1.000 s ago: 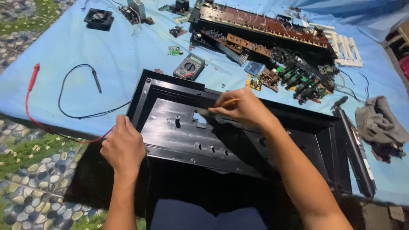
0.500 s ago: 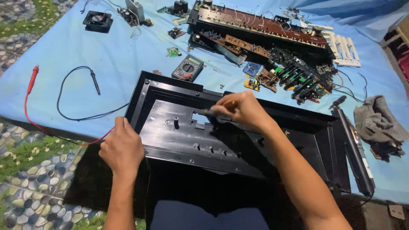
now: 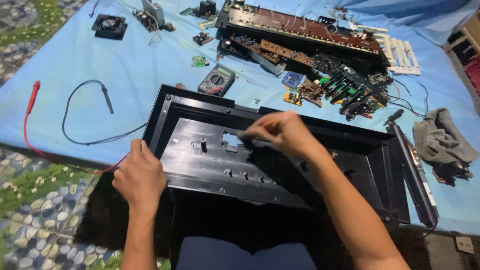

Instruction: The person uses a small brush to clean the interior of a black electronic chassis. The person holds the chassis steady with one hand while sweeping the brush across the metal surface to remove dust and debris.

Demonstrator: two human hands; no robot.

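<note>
Blue cloth point(image 3: 150, 65) covers the work surface. On it lies a black plastic casing point(image 3: 210, 160), wide, stiff and probably light. Left hand point(image 3: 140, 175) clamps its near edge; right hand point(image 3: 282, 132) pinches a small blurred tool at the cutout. Grip the rims, not the thin panel.

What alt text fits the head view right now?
A person's right hand works at a cutout in a black plastic casing while the left hand steadies its near edge; circuit boards and a multimeter lie on blue cloth.
</note>
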